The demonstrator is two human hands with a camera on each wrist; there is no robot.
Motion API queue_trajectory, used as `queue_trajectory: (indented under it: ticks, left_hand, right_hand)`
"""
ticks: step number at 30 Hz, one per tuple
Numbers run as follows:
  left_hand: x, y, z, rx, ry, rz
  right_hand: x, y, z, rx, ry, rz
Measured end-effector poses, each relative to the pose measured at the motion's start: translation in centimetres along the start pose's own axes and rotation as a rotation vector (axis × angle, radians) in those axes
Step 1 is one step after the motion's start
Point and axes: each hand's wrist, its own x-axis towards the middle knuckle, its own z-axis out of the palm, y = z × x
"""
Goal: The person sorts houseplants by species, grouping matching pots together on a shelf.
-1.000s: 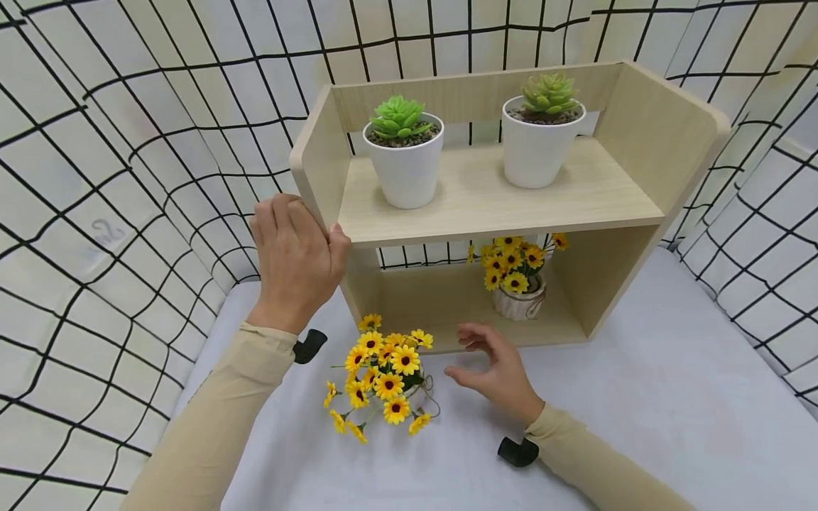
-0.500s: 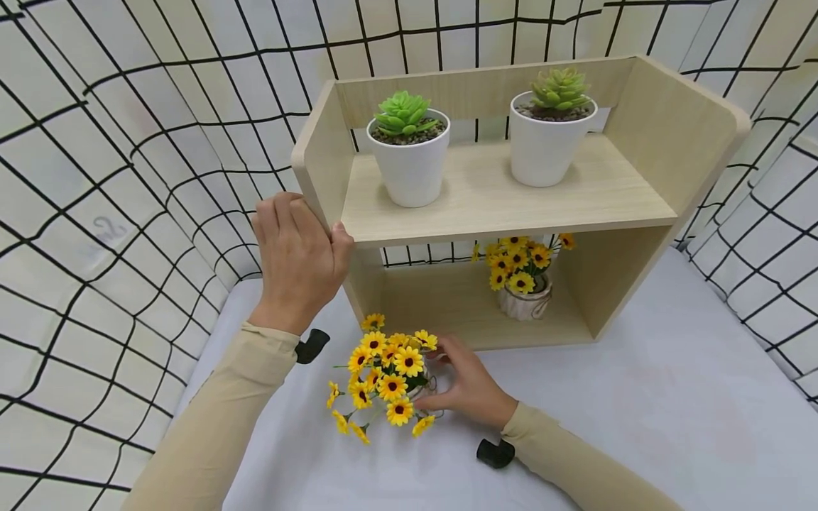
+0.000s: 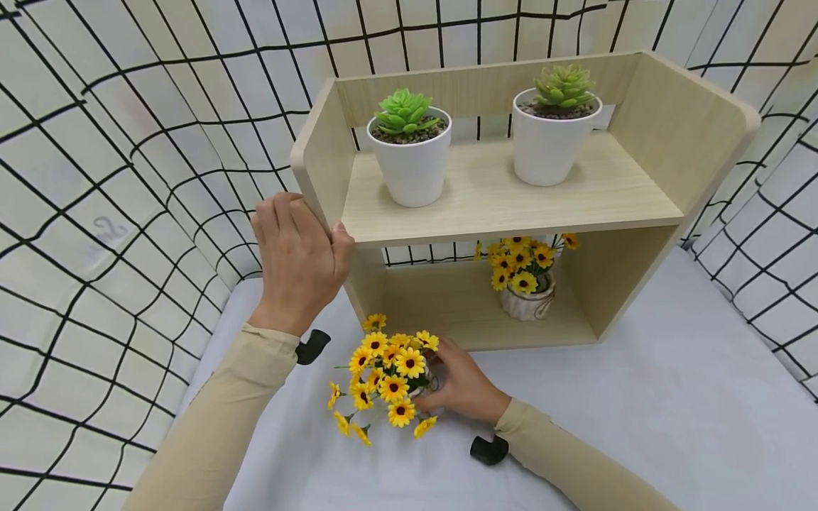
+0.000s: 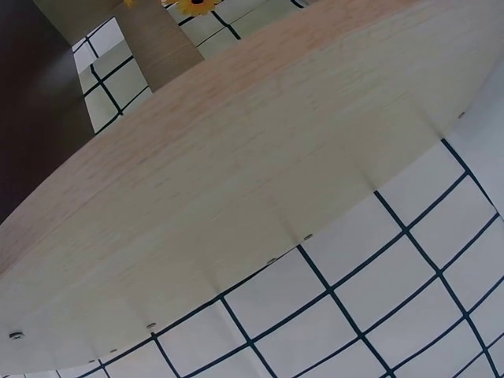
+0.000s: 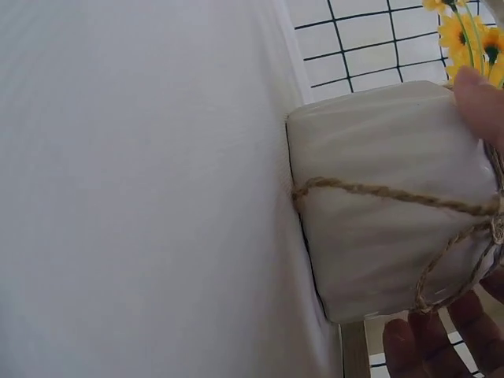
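A small white pot of yellow daisies (image 3: 388, 380) stands on the white tabletop in front of a light wooden shelf (image 3: 511, 206). My right hand (image 3: 450, 380) grips this pot from its right side. In the right wrist view the pot (image 5: 390, 236) is ribbed and tied with twine, with my thumb (image 5: 482, 96) above and fingers (image 5: 413, 346) below it. My left hand (image 3: 300, 245) holds the shelf's left side panel, thumb on its front edge. The left wrist view shows only that panel (image 4: 236, 173).
Two white pots with green succulents (image 3: 410, 152) (image 3: 554, 131) stand on the upper board. A second daisy pot (image 3: 525, 284) sits at the right of the lower compartment. Grid-patterned cloth (image 3: 128, 177) hangs behind and on both sides. The white tabletop (image 3: 671, 397) spreads to the right.
My right hand moved left from open air to the daisy pot and closed round it. The left hand stayed on the shelf's side panel.
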Motion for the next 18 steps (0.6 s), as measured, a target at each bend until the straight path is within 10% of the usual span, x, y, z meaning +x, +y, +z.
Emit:
queue_trajectory:
  ticks: [18]
  left_hand:
    - [0.02,-0.09,0.02,0.006,-0.009,0.007]
  right_hand:
    - [-0.16,0.96,0.85,0.128,0.023,-0.073]
